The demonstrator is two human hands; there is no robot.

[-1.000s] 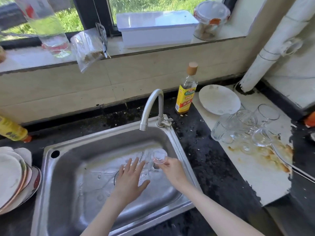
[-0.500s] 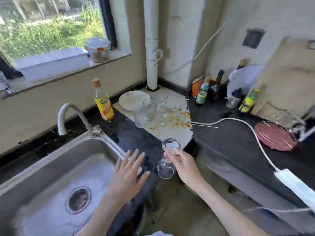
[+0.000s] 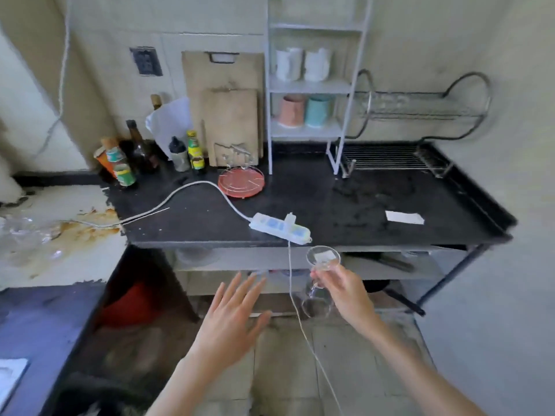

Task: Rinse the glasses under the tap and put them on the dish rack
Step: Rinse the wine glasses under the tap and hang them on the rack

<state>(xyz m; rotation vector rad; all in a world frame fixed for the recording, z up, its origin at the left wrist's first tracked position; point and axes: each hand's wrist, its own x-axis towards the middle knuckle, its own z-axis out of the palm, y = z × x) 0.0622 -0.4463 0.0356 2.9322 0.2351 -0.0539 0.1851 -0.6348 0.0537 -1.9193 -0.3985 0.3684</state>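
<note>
Head view: my right hand (image 3: 342, 291) grips the clear stemmed glass (image 3: 321, 280), inverted, off the black counter (image 3: 375, 199) edge.
Left hand (image 3: 232, 319) released, fingers spread. I'd pass above the white power strip (image 3: 280, 229), then set it rim-down on the chrome wire dish rack (image 3: 396, 159).

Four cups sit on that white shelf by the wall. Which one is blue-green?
The teal cup, on the right of the lower occupied shelf. Beside it stands a pink cup; the two white cups sit on the shelf above.

Right hand (image 3: 345, 292) holds an upturned glass (image 3: 321, 277); left hand (image 3: 231, 319) spread.
</note>
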